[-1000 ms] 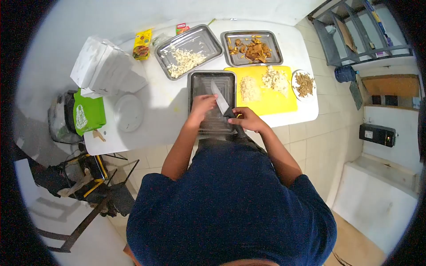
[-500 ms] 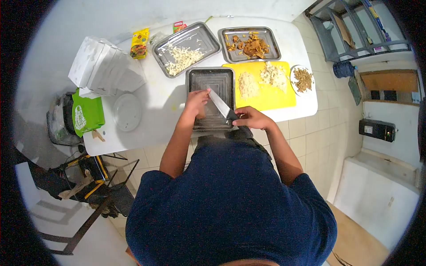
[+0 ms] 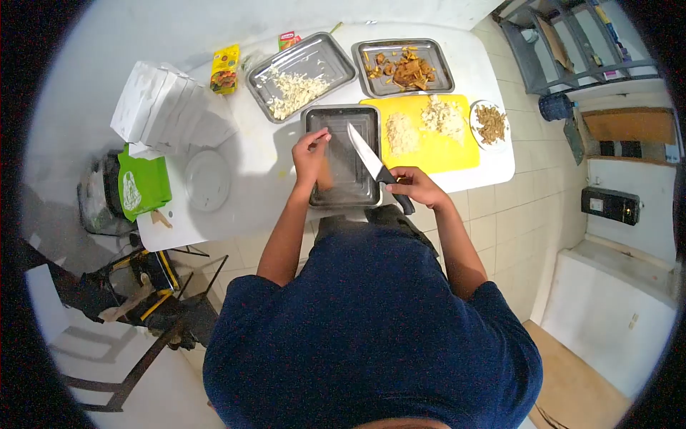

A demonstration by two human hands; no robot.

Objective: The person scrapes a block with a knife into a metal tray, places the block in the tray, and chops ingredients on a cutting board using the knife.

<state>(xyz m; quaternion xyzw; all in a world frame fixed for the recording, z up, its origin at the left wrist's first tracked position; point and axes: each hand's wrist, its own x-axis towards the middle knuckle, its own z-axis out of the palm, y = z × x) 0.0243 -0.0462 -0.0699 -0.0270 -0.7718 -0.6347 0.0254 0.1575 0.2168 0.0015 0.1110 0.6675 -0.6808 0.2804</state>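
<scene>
My right hand (image 3: 416, 187) is wrapped round the black handle of a kitchen knife (image 3: 366, 152). The blade points up and away from me, over a dark metal tray (image 3: 344, 191) at the table's near edge. My left hand (image 3: 309, 159) hovers over that tray's left side, apart from the blade. Its fingertips are drawn together in a pinch; whatever they hold, if anything, is too small to make out. Right of the tray, a yellow cutting board (image 3: 430, 159) bears two heaps of chopped pale food (image 3: 443, 118).
Behind are a tray of pale shreds (image 3: 296, 94) and a tray of browned pieces (image 3: 411, 71). A plate of brown strips (image 3: 490, 124) sits at right. White boxes (image 3: 161, 107), a clear round lid (image 3: 207, 180), a yellow packet (image 3: 225, 69) and a green bag (image 3: 146, 182) occupy the left.
The knife tip has come away from my left fingers and swung slightly farther from me. My left hand has shifted a little up and left. My right hand still grips the handle.
</scene>
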